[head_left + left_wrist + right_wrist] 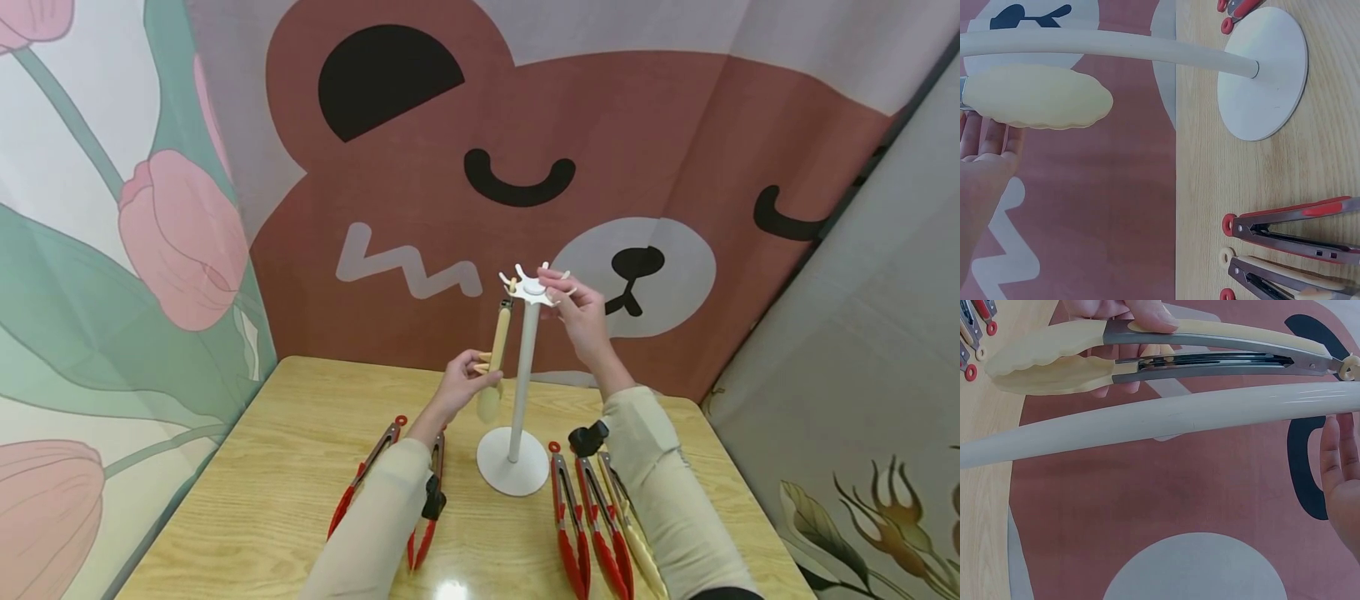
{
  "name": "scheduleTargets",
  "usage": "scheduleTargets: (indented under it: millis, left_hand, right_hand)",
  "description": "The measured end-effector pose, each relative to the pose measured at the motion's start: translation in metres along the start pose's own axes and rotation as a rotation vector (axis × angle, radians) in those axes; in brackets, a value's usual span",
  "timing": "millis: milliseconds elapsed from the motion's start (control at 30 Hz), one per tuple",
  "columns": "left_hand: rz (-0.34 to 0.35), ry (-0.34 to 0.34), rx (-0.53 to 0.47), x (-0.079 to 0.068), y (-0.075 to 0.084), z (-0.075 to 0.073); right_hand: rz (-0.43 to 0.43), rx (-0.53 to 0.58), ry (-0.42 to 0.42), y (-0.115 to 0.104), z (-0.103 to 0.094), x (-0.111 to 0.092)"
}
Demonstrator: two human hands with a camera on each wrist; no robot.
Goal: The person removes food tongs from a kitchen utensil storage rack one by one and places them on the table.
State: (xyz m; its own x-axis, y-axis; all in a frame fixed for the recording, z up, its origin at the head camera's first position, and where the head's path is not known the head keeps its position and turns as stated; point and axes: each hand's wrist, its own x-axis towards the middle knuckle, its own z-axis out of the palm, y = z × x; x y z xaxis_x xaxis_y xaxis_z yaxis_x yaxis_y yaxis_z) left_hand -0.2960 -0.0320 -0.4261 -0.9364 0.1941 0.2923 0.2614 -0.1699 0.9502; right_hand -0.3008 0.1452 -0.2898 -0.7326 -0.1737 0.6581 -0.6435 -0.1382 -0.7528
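A white stand (522, 379) with a round base, a slim pole and a ring of hooks (531, 290) on top stands upright on the table. My left hand (457, 385) pinches cream tongs (1229, 331) by their side, thumb on one arm and fingers behind. They hang tips down, just left of the pole. In the head view their cream pull ring (512, 286) is at one of the left hooks; I cannot tell whether it bears the weight. Up at the right side of the hooks, my right hand (581, 312) grips the stand's top between thumb and fingers.
Red tongs (342, 508) and a second red pair (424, 546) lie left of the base on the wooden table (262, 467), partly behind the left sleeve. Right of the base are red tongs (564, 533), another red pair (617, 558) and cream tongs (637, 542) beside the right sleeve.
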Motion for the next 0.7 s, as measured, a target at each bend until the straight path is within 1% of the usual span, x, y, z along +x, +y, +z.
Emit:
scheduleTargets:
  millis: [233,400,500,600,700]
  left_hand:
    - [0.026,0.010,0.018,0.000,0.000,-0.001]
    - [0.012,0.018,0.005,0.000,0.001,-0.002]
    - [0.021,0.009,-0.005,-0.003,0.009,-0.003]
    - [0.024,0.003,0.000,-0.007,0.020,-0.002]
    - [0.034,0.014,0.004,-0.004,0.016,-0.003]
  right_hand:
    - [-0.001,0.007,0.003,0.000,0.001,0.000]
    - [0.002,0.012,0.002,0.000,0.001,0.001]
    - [0.002,0.020,0.001,-0.001,0.001,0.000]
    - [0.002,0.023,0.003,-0.001,0.001,0.000]
    - [0.003,0.032,0.010,-0.001,0.001,0.000]
